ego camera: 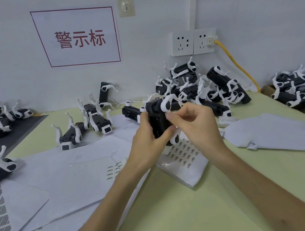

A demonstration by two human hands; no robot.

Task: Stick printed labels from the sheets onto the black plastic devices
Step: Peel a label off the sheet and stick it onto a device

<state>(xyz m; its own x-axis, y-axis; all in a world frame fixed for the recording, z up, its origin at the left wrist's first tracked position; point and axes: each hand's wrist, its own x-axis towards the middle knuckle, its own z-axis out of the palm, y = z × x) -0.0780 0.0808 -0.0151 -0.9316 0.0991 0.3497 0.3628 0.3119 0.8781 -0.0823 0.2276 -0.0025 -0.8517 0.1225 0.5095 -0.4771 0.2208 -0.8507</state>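
Observation:
My left hand grips a black plastic device with white legs, holding it upright above the table. My right hand pinches a small label between thumb and forefinger at the device's right side. Directly beneath my hands lies a label sheet with rows of small printed labels. A second label sheet lies to the left with a few labels on it.
A heap of black devices with white legs is piled behind my hands. More devices lie at the left and at the far right. Blank white backing sheets cover much of the yellow-green table. A yellow cable runs from the wall socket.

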